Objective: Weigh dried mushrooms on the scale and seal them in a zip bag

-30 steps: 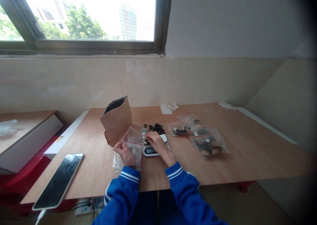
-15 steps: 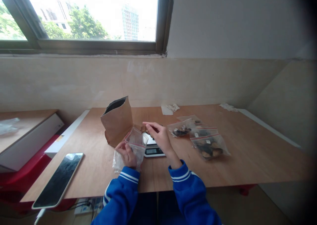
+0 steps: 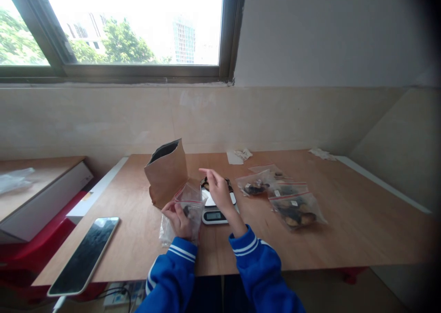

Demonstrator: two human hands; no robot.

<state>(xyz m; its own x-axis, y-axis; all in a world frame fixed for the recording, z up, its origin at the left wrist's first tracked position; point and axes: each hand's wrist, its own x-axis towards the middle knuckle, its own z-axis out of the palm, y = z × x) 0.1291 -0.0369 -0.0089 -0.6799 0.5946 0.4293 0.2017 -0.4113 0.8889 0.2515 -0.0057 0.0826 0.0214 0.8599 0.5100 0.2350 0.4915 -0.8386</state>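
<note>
My left hand [image 3: 179,219] is closed on the edge of a clear zip bag [image 3: 193,212] with a red seal line. Something small and dark shows inside that bag. My right hand [image 3: 218,190] hovers over a white digital scale [image 3: 210,200], its index finger stretched out to the left and nothing visible in its grasp. Dark brown dried pieces [image 3: 206,184], perhaps mushroom, lie at the back of the scale, partly hidden by the right hand. Behind the left hand stands an open brown paper bag [image 3: 168,173].
To the right lie several zip bags of dark dried pieces [image 3: 296,212]. A phone [image 3: 84,255] with a cable rests at the table's left front edge. Crumpled tissue [image 3: 243,155] sits by the wall, and a second table [image 3: 41,180] stands at left.
My right hand has shifted slightly left, and more of the scale and its display shows. The dark piece in the zip bag is now plainer. The whole view has tilted slightly.
</note>
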